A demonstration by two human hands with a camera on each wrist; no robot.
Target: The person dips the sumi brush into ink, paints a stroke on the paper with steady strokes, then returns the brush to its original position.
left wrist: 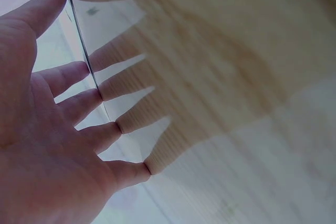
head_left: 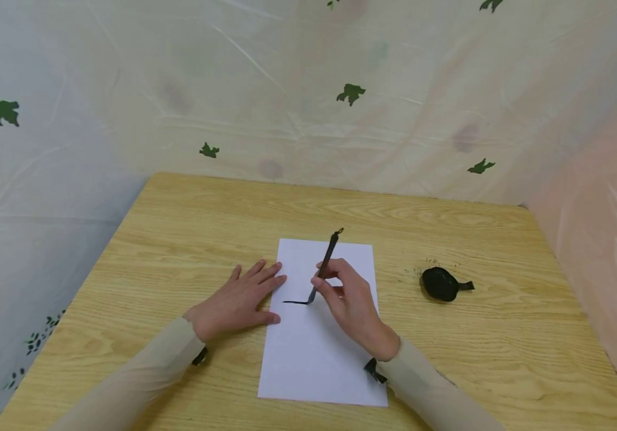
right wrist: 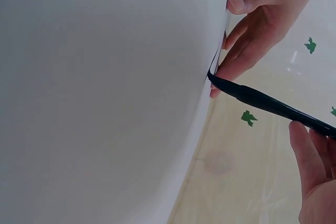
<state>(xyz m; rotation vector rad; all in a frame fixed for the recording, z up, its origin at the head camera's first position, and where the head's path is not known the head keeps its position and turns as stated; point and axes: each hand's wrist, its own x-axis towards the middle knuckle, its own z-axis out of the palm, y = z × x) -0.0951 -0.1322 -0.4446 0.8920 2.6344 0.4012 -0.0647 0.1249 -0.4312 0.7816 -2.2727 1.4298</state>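
Brush [head_left: 325, 266]: pinched in right hand [head_left: 352, 305] fingers [right wrist: 307, 156], tip on paper [head_left: 319, 353] beside black stroke [head_left: 294, 302].
Left hand [head_left: 240, 299]: flat, fingers [left wrist: 84, 103] spread, straddling paper's edge on surface [head_left: 179, 239].
Head view only: ink dish [head_left: 440, 284], right of paper.
Right wrist view only: bristle tip bent against sheet.

Paper [head_left: 319, 353] on table [head_left: 179, 227]; ink dish [head_left: 440, 284] right of paper.

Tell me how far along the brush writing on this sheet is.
Done: one short horizontal black stroke lies on the white paper. In hand: the right hand grips the brush with its tip at the stroke's right end, while the left hand lies flat, holding the paper's left edge on the table. Left: nearly all of the sheet is bare. The black ink dish sits to the right.
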